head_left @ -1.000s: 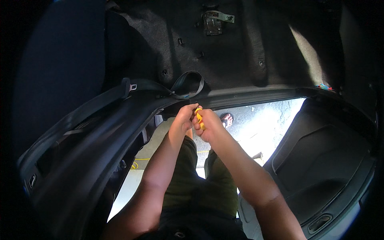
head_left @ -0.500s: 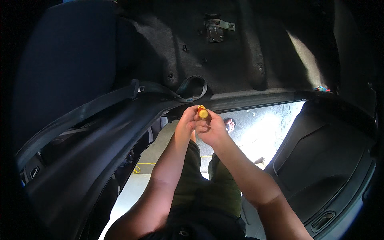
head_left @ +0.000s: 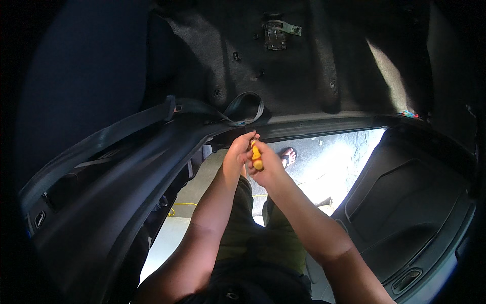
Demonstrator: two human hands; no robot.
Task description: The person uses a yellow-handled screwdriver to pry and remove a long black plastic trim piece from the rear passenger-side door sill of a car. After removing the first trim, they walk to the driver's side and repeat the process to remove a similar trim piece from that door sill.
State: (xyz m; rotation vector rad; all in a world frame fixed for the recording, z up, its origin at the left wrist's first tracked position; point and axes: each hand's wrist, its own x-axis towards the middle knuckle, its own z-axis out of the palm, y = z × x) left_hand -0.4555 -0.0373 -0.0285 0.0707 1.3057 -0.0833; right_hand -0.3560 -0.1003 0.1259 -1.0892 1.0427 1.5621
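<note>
My right hand (head_left: 268, 166) is closed around the yellow handle of a screwdriver (head_left: 257, 161), whose butt end tilts down toward me. Its dark shaft points away, up to the fingertips of my left hand (head_left: 238, 152). Those fingers are pinched together at the shaft's far end; whatever else they may hold is too small to make out. Both hands are close together in the open car doorway, just on the near side of the door sill (head_left: 314, 123). Beyond them, a grey seat belt (head_left: 143, 120) ends in a loop by the sill.
Dark carpet (head_left: 298, 76) with a metal bracket (head_left: 276, 38) covers the car floor. A seat (head_left: 91, 61) stands at the far left, and the open door panel (head_left: 405, 202) is at the right. Below, a sandalled foot (head_left: 289, 156) and a yellow cord (head_left: 183, 204) are on the ground.
The screwdriver has tilted: its handle end swung down toward me, showing more of the handle's length. My right hand shifted slightly with it, while my left hand stayed nearly in place.
</note>
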